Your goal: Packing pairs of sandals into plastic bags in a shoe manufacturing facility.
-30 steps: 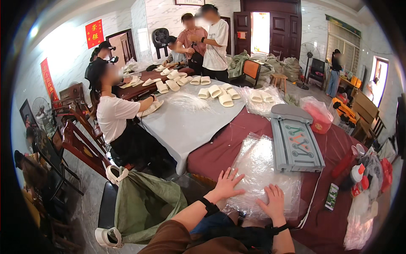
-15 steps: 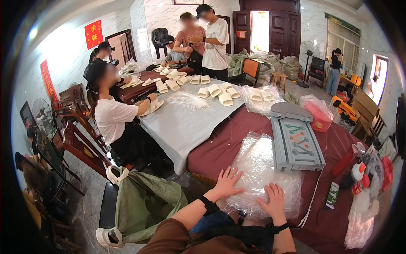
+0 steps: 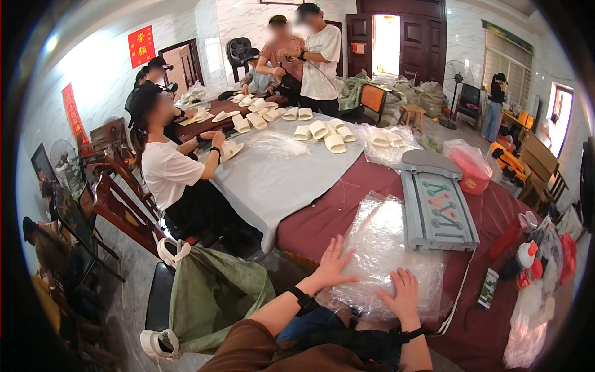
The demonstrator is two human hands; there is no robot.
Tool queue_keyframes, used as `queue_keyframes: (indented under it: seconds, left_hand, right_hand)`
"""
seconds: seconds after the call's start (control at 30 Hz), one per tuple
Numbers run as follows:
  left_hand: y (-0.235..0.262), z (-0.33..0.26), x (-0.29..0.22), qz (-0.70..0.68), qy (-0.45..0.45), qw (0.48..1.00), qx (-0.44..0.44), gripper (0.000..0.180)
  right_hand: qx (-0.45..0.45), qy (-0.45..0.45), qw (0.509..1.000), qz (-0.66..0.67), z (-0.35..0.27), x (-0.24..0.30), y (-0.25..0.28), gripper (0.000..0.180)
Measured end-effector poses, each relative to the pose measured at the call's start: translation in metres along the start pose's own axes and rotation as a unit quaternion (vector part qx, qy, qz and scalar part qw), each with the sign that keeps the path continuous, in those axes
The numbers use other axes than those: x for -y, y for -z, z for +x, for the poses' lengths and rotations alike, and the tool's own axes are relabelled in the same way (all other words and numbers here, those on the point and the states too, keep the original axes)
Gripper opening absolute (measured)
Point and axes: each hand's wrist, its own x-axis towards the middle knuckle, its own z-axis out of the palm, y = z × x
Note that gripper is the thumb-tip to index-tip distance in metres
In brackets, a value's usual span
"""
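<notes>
A stack of clear plastic bags lies on the dark red tablecloth right in front of me. On its left side rests my left hand, fingers spread, holding nothing. My right hand lies on the near right part of the bags, fingers stretched out and apart. Beyond the bags, partly over their right edge, stands a grey plastic board with a rounded end and a pattern of orange and green shapes.
Cream slippers lie on the grey cloth farther off. A person at the left handles a slipper. A green sack hangs by a chair at lower left. Right of the board are a pink bag, a phone and bottles.
My hands stay on the bags almost unmoved. The view has shifted slightly. The person at the left has raised a hand away from the slipper.
</notes>
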Motion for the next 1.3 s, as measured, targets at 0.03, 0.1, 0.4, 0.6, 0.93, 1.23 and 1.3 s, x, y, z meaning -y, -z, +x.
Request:
queue_keyframes:
  seconds: [0.03,0.1,0.4,0.6,0.93,1.23,1.3]
  left_hand:
    - [-0.001,0.000,0.003,0.087,-0.009,0.993,0.085,0.104]
    - [0.000,-0.003,-0.002,-0.004,0.019,1.000,0.010,0.103]
    - [0.002,0.006,0.005,-0.046,0.044,0.997,0.039,0.105]
    - [0.009,0.005,-0.004,-0.042,0.040,0.998,0.032,0.102]
    - [0.015,0.010,0.000,-0.078,0.066,0.994,0.031,0.098]
    - [-0.001,0.007,0.013,-0.242,0.066,0.966,-0.062,0.100]
    - [-0.003,0.001,0.007,0.019,0.029,0.999,0.016,0.101]
  right_hand:
    - [-0.002,-0.004,1.000,0.002,0.000,0.001,0.000,0.062]
    - [-0.002,-0.001,1.000,0.001,-0.001,0.001,0.000,0.062]
    - [0.003,-0.001,1.000,-0.003,-0.001,0.001,0.001,0.061]
    - [0.003,-0.005,1.000,0.002,-0.001,0.000,-0.002,0.061]
    - [-0.008,0.003,1.000,0.000,-0.003,-0.001,-0.001,0.061]
    - [0.005,-0.004,1.000,-0.003,-0.003,-0.003,-0.004,0.061]
    - [0.002,-0.003,1.000,-0.010,-0.002,-0.003,-0.005,0.062]
